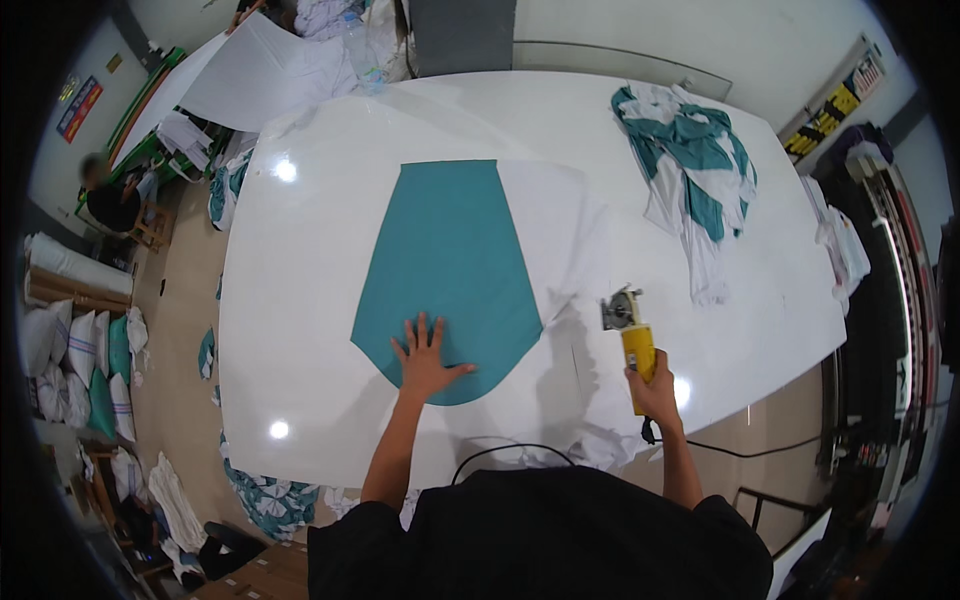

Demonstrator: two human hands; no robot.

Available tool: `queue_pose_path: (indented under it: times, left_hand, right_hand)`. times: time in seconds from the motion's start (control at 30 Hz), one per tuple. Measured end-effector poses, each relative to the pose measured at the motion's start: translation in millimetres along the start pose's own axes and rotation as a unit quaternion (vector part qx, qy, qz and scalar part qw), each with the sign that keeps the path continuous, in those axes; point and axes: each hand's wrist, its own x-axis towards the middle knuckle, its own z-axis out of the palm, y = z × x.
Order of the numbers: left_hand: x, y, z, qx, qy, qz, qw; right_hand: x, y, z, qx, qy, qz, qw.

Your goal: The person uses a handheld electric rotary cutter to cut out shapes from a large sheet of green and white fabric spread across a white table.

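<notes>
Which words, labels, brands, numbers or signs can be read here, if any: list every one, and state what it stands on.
No text can be quoted with certainty.
Red-and-blue sign on the left wall: lettering too small and blurred to read.
Yellow-and-black board on the right wall: markings too small to read.
Yellow cutter in the right hand: any marking is too small to read.
Teal fabric under the left hand: no lettering shows.

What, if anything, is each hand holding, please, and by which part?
Right hand: an electric cloth cutter, by its yellow body. Left hand: nothing; it lies on the teal fabric.
</notes>
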Motion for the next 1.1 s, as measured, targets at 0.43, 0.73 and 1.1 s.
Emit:
queue_pose_path:
  times: [0.43,0.73,1.1]
  left_hand:
    - [-96,-93,-16,0.003,-0.043,-0.022,0.999]
    - [-104,-88,-20,-0.004,-0.094,-0.015,0.995]
    - [-105,-92,-14,-0.013,-0.080,-0.012,0.997]
  right_hand:
    - [-190,-57,104,-0.164,-0.141,0.058,0.975]
    - [-186,-73,157,-0.163,-0.122,0.003,0.979]
    - [-182,-76,175,-0.161,-0.094,-0.012,0.982]
